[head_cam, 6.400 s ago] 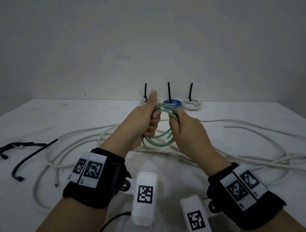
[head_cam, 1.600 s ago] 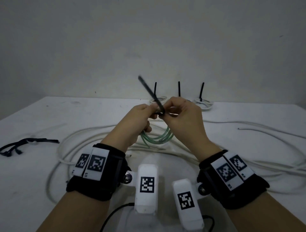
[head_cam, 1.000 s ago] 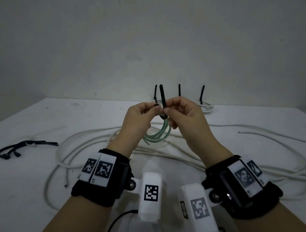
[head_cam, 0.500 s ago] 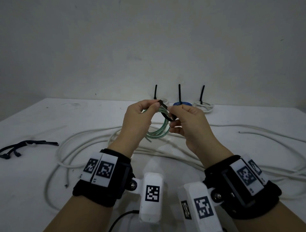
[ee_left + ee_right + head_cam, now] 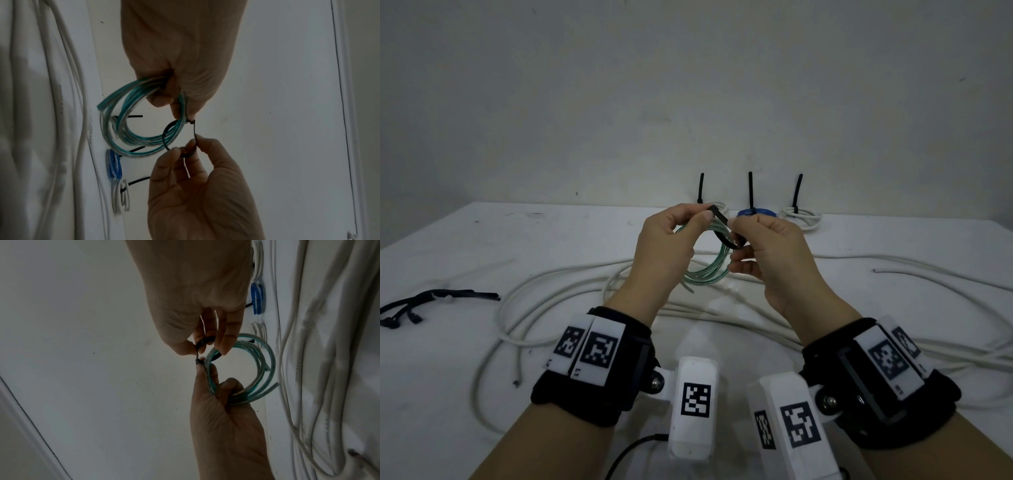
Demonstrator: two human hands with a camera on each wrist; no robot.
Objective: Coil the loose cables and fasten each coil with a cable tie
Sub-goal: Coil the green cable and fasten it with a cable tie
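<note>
**Green coil held up, black tie looped round it**

A white tabletop (image 5: 465,246) runs back to a plain grey wall, and we hold our hands raised above its middle. Our left hand (image 5: 666,250) grips the green cable coil (image 5: 710,270) in curled fingers, with the head of the black cable tie (image 5: 720,217) pinched at the thumb tip. Our right hand (image 5: 770,260) pinches the tie's other stretch between thumb and fingertips.

From the head view the tie shows only as a short dark strip between the two hands. The left wrist view shows more: the tie (image 5: 167,139) bends in a loose loop around the coil's strands (image 5: 131,139), not drawn tight. The right wrist view shows the coil (image 5: 265,369) as several turns with its cut ends sticking out.

Long white cables (image 5: 558,291) lie loose across the tabletop beneath our hands. At the far edge sit three tied coils, a blue one (image 5: 756,213) between two white ones (image 5: 801,219), each with a tie tail standing up. Spare black ties (image 5: 421,301) lie at the left.
</note>
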